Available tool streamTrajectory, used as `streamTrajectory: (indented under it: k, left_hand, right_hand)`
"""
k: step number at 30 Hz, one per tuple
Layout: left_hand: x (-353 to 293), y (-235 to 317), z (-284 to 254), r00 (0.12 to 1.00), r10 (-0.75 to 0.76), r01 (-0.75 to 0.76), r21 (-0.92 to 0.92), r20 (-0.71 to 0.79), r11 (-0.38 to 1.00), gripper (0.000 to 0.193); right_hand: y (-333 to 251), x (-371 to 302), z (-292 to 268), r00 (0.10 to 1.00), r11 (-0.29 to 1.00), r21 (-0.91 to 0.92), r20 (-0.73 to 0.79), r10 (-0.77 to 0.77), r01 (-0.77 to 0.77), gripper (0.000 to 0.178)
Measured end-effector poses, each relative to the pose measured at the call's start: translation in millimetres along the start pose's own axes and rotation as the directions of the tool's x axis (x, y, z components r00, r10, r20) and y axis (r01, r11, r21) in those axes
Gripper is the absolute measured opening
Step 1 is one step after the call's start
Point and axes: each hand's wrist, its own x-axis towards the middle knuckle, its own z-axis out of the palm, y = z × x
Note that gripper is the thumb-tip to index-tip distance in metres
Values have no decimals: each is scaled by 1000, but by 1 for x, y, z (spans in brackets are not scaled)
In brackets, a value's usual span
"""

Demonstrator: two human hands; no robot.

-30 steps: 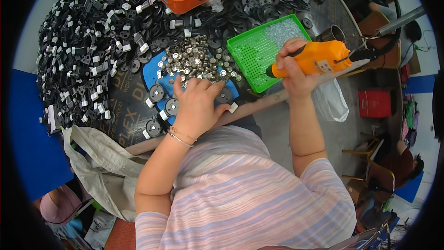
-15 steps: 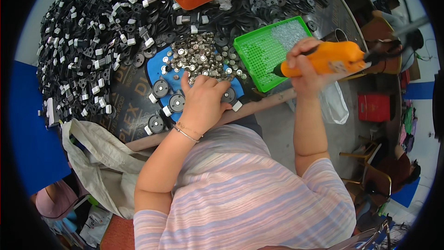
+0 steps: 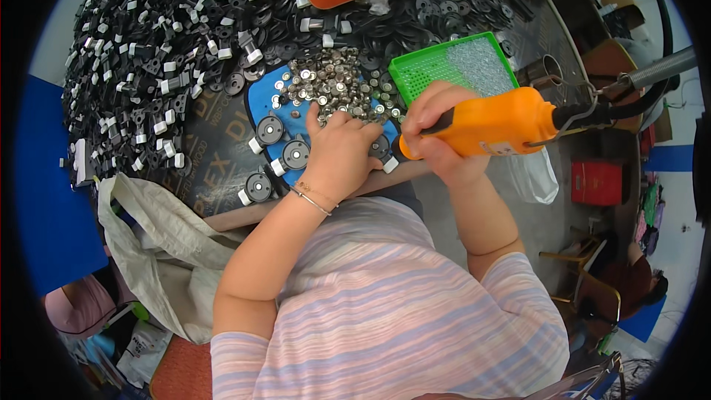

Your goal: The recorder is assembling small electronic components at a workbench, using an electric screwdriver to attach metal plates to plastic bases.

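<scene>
While the right hand [image 3: 459, 167] was closed around an orange power driver [image 3: 507, 124] — nose near a black disc [image 3: 380, 147] on blue cloth [image 3: 261, 98] — the left hand [image 3: 341, 152], grip not tellable, lay at the disc's edge, firm steadying seeming advisable.

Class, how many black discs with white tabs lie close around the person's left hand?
4. Left of the left hand are an upper disc, a middle disc and a lower disc; a fourth disc is right of it. More may be hidden beneath it.

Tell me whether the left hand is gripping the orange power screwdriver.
No, the right hand is wrapped around the orange power screwdriver.
</scene>
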Motion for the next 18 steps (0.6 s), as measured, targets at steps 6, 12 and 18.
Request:
streamTrajectory:
  k: [6, 12, 18]
  left_hand:
    - [1, -1, 2, 1000, 5, -5, 26, 0, 1000, 44]
    - [2, -1, 0, 1000, -2, 1, 42, 15, 999, 40]
    - [2, -1, 3, 1000, 1, 0, 17, -10, 1000, 38]
  right_hand:
    - [1, 2, 5, 1000, 996, -85, 21, 9, -7, 23]
    - [4, 3, 6, 995, 994, -95, 89, 56, -47, 22]
    - [10, 5, 7, 991, 998, -54, 122, 51, -45, 21]
